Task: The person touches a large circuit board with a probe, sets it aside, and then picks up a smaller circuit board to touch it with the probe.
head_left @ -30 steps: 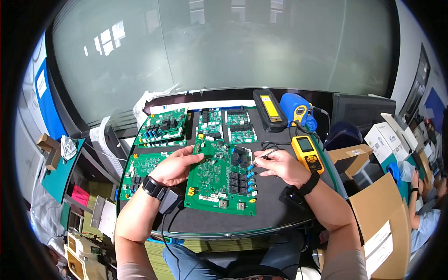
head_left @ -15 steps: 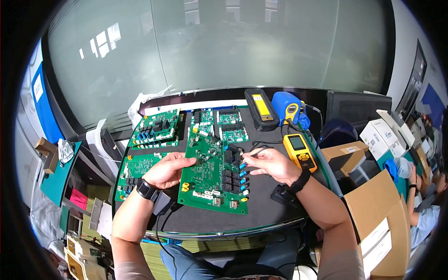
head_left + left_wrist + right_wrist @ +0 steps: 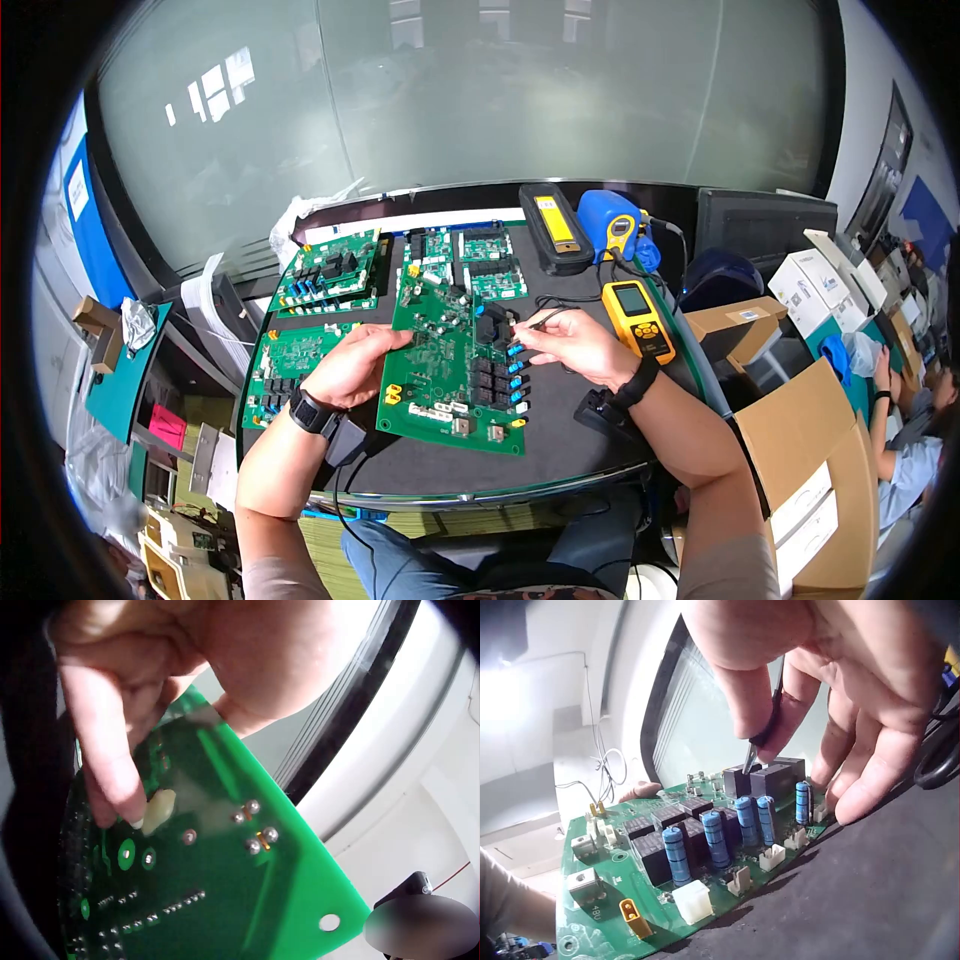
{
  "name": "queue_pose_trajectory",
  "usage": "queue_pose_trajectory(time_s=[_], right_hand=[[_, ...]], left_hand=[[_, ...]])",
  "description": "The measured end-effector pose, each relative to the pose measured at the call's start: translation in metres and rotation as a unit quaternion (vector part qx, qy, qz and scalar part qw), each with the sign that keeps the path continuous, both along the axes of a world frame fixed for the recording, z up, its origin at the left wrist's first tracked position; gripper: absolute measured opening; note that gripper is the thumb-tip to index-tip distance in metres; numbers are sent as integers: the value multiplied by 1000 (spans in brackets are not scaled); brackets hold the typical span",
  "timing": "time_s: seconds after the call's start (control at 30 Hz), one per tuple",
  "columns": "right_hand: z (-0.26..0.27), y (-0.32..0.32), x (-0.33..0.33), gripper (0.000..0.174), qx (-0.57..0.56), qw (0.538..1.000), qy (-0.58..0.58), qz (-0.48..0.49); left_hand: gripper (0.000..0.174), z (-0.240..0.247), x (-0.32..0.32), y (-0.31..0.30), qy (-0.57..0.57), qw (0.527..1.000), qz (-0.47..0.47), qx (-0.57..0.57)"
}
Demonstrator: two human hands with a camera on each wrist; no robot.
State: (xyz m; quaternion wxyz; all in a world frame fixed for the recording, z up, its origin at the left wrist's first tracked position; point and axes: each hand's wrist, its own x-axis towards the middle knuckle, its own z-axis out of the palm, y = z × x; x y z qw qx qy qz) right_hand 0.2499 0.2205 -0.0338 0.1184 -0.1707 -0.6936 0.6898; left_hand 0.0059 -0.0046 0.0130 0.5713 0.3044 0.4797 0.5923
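A large green circuit board (image 3: 435, 350) is tilted up over the dark mat, with black block-shaped relays (image 3: 772, 778) and blue cylindrical parts (image 3: 714, 838) along its right edge. My left hand (image 3: 350, 368) grips its left edge, thumb on top and fingers bent under its soldered underside, seen in the left wrist view. Between thumb and forefinger my right hand (image 3: 575, 345) pinches a slim black tool with a pointed metal tip (image 3: 750, 759). The tip meets the black relays at the board's far right; the other right fingertips come down by the board's edge.
More green boards lie stacked at the back left (image 3: 335, 270) and in rows at the back (image 3: 490, 265). A yellow handheld meter (image 3: 638, 318), a black-and-yellow case (image 3: 556, 230) and a blue device (image 3: 610, 225) stand to the right. An open cardboard box (image 3: 800, 430) borders the right side.
The whole head view has shifted, so the table and hands sit a little further left. The left hand keeps its grip on the board, and the right hand keeps the tool at the same relays.
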Motion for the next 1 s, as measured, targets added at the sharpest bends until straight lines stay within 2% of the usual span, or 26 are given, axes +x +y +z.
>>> queue_pose_trajectory(time_s=[0.07, 0.2, 0.33, 0.5, 0.57, 0.63, 0.77, 0.83, 0.93, 1.0], right_hand=[[-1, 2, -3, 29, 13, 1000, 5, -10], [2, 2, -7, 32, 33, 998, 17, -52], [4, 1, -9, 31, 50, 994, 56, -85], [10, -3, -7, 26, 50, 990, 119, -49], [9, -3, -6, 24, 55, 988, 136, -41], [8, -1, -8, 25, 154, 972, 171, -54], [4, 6, -9, 24, 137, 973, 157, -99], [2, 7, -11, 24, 143, 972, 159, -100], [4, 5, -12, 24, 138, 976, 130, -109], [4, 3, -13, 21, 143, 974, 132, -118]], left_hand=[[24, -3, -5, -2, 2, 1000, -28, 14], [23, 2, 14, -2, 9, 1000, 20, 7], [22, 11, 23, -7, 15, 999, 28, 4], [17, 23, 48, -43, 36, 994, 104, -7], [14, -4, 35, -64, 104, 990, 95, -13], [15, 3, 61, -81, 49, 989, 135, -16], [15, 5, 57, -123, 26, 970, 234, 64], [24, 12, 46, -144, 22, 956, 280, 90], [27, 16, 26, -164, 5, 920, 355, 166], [19, 15, 11, -172, 7, 912, 362, 191]])
